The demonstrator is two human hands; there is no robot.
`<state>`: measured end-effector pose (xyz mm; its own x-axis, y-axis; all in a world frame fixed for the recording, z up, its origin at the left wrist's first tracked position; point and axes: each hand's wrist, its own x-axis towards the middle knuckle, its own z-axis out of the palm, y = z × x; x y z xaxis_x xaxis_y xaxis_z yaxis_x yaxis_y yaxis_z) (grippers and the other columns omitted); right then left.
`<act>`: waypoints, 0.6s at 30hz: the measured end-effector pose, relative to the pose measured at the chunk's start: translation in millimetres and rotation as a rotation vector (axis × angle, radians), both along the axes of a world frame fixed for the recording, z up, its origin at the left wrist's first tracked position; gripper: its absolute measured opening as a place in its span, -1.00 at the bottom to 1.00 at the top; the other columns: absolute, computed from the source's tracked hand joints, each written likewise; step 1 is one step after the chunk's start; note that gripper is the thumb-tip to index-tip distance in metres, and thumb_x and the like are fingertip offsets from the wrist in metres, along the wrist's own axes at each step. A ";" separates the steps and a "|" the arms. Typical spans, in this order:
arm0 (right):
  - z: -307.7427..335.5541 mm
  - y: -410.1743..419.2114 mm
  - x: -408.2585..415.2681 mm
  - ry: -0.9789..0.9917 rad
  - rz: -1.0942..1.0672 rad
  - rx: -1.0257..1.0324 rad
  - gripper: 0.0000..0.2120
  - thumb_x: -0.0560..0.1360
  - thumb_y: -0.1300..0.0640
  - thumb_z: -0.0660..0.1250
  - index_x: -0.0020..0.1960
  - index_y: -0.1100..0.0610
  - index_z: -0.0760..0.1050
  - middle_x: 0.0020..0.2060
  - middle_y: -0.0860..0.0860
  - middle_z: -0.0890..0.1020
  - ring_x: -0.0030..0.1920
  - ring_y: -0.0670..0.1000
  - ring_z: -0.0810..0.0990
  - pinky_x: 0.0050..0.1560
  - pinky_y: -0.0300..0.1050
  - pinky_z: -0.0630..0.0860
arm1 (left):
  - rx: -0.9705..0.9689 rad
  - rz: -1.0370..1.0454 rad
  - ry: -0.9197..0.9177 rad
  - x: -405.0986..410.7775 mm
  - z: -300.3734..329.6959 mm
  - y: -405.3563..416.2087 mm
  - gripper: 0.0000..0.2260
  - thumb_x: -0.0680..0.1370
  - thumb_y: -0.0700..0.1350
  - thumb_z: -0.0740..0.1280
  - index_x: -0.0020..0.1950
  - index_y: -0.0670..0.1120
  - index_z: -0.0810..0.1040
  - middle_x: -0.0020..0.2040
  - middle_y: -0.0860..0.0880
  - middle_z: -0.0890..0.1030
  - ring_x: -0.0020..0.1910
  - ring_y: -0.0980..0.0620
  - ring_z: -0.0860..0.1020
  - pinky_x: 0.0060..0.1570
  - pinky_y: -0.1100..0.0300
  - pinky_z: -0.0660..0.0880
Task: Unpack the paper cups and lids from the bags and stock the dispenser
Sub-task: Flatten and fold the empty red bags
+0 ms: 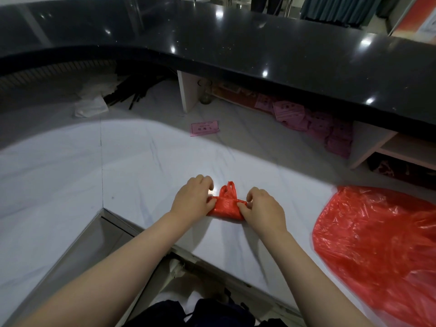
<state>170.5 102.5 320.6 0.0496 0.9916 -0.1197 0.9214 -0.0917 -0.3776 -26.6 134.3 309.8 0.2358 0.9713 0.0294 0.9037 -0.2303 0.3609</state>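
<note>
Both hands pinch a small folded red bag (227, 206) on the white counter (146, 166): left hand (194, 195) on its left end, right hand (262, 208) on its right. Press folds flat, squeeze air out. Bigger red bag (377, 246) lies right. Pink slip (204, 128) farther off, writing unreadable. No cups, lids or dispenser visible.

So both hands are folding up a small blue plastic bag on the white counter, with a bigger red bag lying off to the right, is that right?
Not quite: the small bag is red, not blue, as the head view shows. Otherwise yes: the left hand and right hand pinch its ends on the white counter, and the bigger red bag lies to the right.
</note>
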 end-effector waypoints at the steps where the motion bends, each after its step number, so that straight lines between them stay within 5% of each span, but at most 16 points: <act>1: -4.8 -4.7 -2.1 0.051 0.057 0.108 -0.87 0.55 0.03 0.29 -0.05 0.09 0.48 -0.14 -0.03 0.50 -0.16 0.05 0.51 -0.21 -0.03 0.48 | 0.082 -0.092 -0.037 0.9 -3.9 -1.1 -0.86 0.48 -0.16 0.37 0.01 -0.09 0.50 -0.07 -0.01 0.52 -0.10 -0.07 0.50 -0.19 0.08 0.44; 4: -21.6 -15.6 -7.6 0.072 0.221 0.235 -0.87 0.49 0.15 0.22 -0.07 0.13 0.54 -0.16 0.02 0.52 -0.17 0.07 0.50 -0.25 0.02 0.49 | 0.208 -0.280 -0.061 2.2 -13.0 -9.2 -0.89 0.43 -0.23 0.29 -0.08 -0.07 0.51 -0.16 -0.01 0.53 -0.23 -0.06 0.47 -0.30 0.04 0.44; 9: -27.2 -16.8 2.8 -0.015 0.323 0.348 -0.84 0.39 0.22 0.36 -0.05 0.13 0.63 -0.20 0.02 0.59 -0.22 0.09 0.57 -0.38 -0.02 0.53 | 0.202 -0.256 -0.066 -1.0 -16.7 -21.1 -0.77 0.46 -0.11 0.20 0.02 -0.04 0.60 -0.12 0.03 0.63 -0.25 -0.06 0.58 -0.39 0.06 0.54; 13: -24.7 -38.9 9.1 0.006 0.426 0.393 -0.57 0.40 0.21 0.48 0.26 0.10 0.59 0.04 0.05 0.67 -0.09 0.08 0.63 -0.23 -0.03 0.63 | 0.294 -0.325 -0.099 -7.4 -25.6 -40.6 -0.66 0.54 -0.10 0.21 0.22 -0.09 0.66 0.18 -0.05 0.67 0.09 -0.05 0.65 0.03 0.09 0.60; 18: -28.0 -45.3 -0.2 -0.075 0.401 0.330 -0.54 0.45 0.18 0.40 0.35 0.11 0.52 0.18 0.09 0.60 0.12 0.10 0.58 0.10 0.01 0.60 | 0.304 -0.306 0.017 -3.6 -30.1 -49.2 -0.63 0.56 -0.07 0.18 0.27 -0.10 0.63 0.24 -0.07 0.64 0.22 -0.06 0.60 0.33 0.05 0.43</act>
